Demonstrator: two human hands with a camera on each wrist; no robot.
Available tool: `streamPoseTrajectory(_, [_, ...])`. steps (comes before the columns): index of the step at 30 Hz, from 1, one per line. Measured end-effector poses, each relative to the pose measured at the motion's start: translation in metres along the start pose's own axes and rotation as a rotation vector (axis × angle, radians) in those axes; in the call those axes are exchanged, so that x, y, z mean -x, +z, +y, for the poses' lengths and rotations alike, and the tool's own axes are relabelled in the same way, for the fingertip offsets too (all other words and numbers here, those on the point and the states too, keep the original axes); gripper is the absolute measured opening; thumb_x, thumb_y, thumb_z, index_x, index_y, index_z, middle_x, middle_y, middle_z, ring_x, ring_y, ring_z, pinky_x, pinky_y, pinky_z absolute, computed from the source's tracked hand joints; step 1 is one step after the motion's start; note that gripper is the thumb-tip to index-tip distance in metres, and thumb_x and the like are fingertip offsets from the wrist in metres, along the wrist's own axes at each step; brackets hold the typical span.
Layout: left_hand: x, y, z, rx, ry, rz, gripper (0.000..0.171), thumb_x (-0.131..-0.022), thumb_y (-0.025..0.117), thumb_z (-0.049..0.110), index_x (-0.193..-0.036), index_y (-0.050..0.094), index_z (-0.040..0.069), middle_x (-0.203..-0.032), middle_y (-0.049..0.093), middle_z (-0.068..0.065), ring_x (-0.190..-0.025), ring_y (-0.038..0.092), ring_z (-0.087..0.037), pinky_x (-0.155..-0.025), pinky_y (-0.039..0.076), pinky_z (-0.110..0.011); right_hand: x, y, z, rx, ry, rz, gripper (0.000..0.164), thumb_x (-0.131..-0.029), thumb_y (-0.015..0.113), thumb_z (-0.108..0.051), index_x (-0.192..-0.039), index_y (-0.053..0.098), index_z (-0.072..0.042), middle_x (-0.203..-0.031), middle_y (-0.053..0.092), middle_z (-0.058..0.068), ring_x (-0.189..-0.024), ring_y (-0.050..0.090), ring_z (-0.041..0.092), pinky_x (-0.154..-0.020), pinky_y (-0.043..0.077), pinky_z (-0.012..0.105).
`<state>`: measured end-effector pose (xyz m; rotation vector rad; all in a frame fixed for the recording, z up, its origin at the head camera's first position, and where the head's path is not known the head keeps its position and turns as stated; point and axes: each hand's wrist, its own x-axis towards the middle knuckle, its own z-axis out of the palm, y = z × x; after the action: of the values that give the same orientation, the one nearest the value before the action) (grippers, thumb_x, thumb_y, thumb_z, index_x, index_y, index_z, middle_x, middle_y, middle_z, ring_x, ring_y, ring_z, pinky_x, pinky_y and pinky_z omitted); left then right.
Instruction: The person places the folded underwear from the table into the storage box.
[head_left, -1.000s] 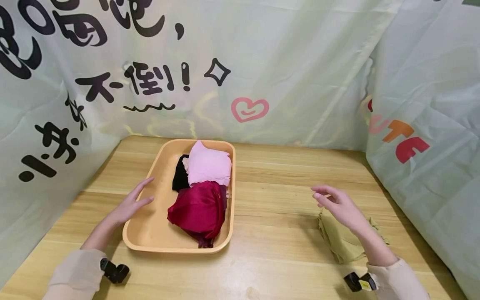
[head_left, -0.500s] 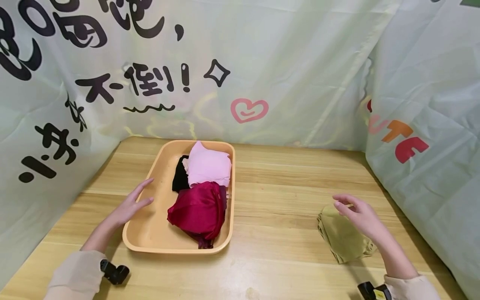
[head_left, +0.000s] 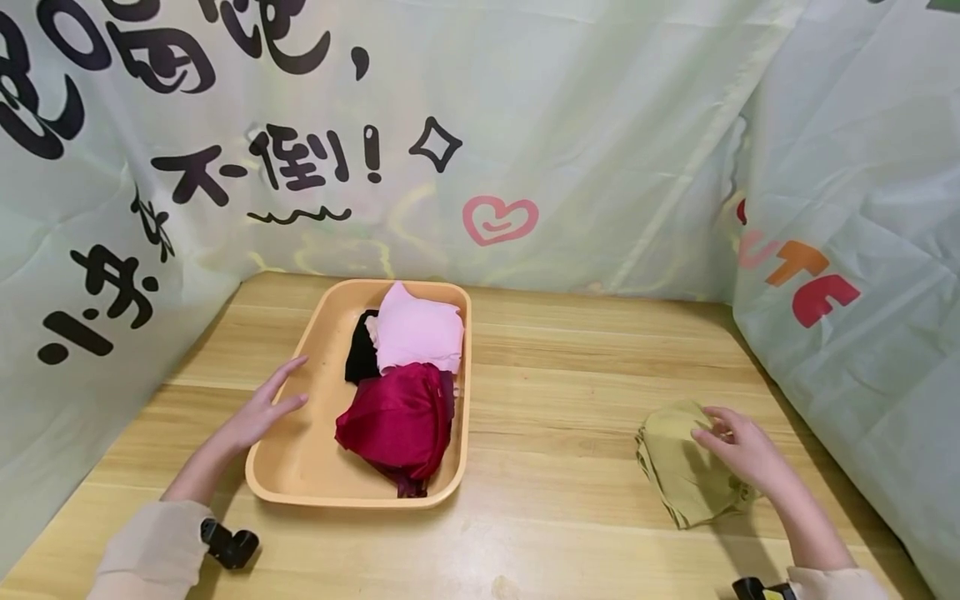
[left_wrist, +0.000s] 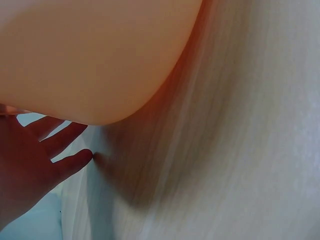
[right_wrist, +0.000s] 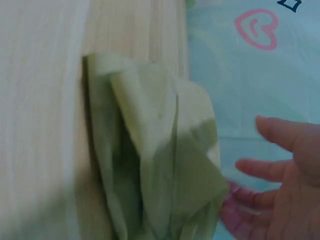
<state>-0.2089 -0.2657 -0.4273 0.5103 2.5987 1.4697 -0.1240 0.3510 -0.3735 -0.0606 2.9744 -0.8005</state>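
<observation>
On the right of the table lies a folded olive-green cloth (head_left: 671, 467), likely a garment. My right hand (head_left: 750, 454) is over its right side, fingers loosely bent and apart from the thumb, gripping nothing. In the right wrist view the fingertips come close to the cloth's edge (right_wrist: 175, 150); I cannot tell whether they touch. My left hand (head_left: 258, 415) is at the left rim of an orange-tan tray (head_left: 311, 458), fingers spread, not gripping it. The tray holds a shiny dark-red cloth (head_left: 397, 425), a folded pink cloth (head_left: 420, 333) and a black cloth (head_left: 362, 354).
A wooden tabletop (head_left: 555, 492) spans the space between tray and olive cloth. Printed fabric sheets (head_left: 600, 167) hang behind it and along both sides. Black wrist cameras (head_left: 231, 546) sit at both cuffs.
My right hand has moved right and toward me, from above the olive cloth's far edge to its right side. My left hand and the tray have stayed still.
</observation>
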Motion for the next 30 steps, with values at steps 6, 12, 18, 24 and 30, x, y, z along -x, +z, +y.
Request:
streamPoseTrajectory(6, [-0.001, -0.001, 0.000, -0.004, 0.001, 0.011, 0.061, -0.092, 0.049, 0.014, -0.142, 0.017, -0.003, -0.145, 0.010, -0.032, -0.131, 0.004, -0.053, -0.097, 0.007, -0.071, 0.003, -0.002, 0.015, 0.033, 0.113, -0.203, 0.087, -0.088, 0.057, -0.036, -0.130, 0.012, 0.026, -0.123, 0.022, 0.053, -0.110, 0.027, 0.065, -0.087, 0.031, 0.068])
streamPoseTrajectory(12, [-0.001, 0.000, -0.001, -0.012, 0.001, 0.011, 0.062, -0.092, 0.049, 0.013, -0.143, 0.017, -0.002, -0.145, 0.011, -0.032, -0.131, 0.004, -0.053, -0.098, 0.007, -0.070, -0.001, -0.002, 0.024, -0.050, 0.205, -0.307, 0.105, -0.089, 0.053, -0.044, -0.126, -0.016, 0.026, -0.125, -0.003, 0.054, -0.116, 0.005, 0.066, -0.095, 0.013, 0.069])
streamPoseTrajectory(18, [0.000, 0.000, -0.002, -0.005, -0.011, 0.008, 0.062, -0.092, 0.049, 0.013, -0.143, 0.017, -0.001, -0.145, 0.010, -0.032, -0.131, 0.004, -0.052, -0.098, 0.007, -0.070, -0.005, 0.002, 0.023, -0.027, 0.187, -0.273, 0.108, -0.085, 0.058, -0.043, -0.128, -0.014, 0.025, -0.125, -0.001, 0.055, -0.114, 0.004, 0.068, -0.093, 0.014, 0.072])
streamPoseTrajectory(24, [0.001, -0.001, 0.001, 0.001, -0.007, 0.016, 0.062, -0.091, 0.050, 0.011, -0.143, 0.017, 0.000, -0.145, 0.011, -0.032, -0.131, 0.004, -0.052, -0.098, 0.007, -0.070, -0.010, 0.005, 0.018, 0.073, 0.179, -0.240, 0.108, -0.081, 0.063, -0.043, -0.129, -0.005, 0.026, -0.121, 0.014, 0.056, -0.111, 0.017, 0.068, -0.088, 0.025, 0.072])
streamPoseTrajectory(30, [0.000, 0.000, 0.002, 0.001, 0.002, 0.018, 0.062, -0.091, 0.050, 0.010, -0.143, 0.018, -0.001, -0.145, 0.012, -0.032, -0.131, 0.005, -0.052, -0.099, 0.007, -0.070, -0.013, 0.009, 0.014, 0.153, 0.146, -0.158, 0.099, -0.076, 0.069, -0.035, -0.125, 0.011, 0.029, -0.111, 0.033, 0.053, -0.101, 0.034, 0.065, -0.082, 0.035, 0.066])
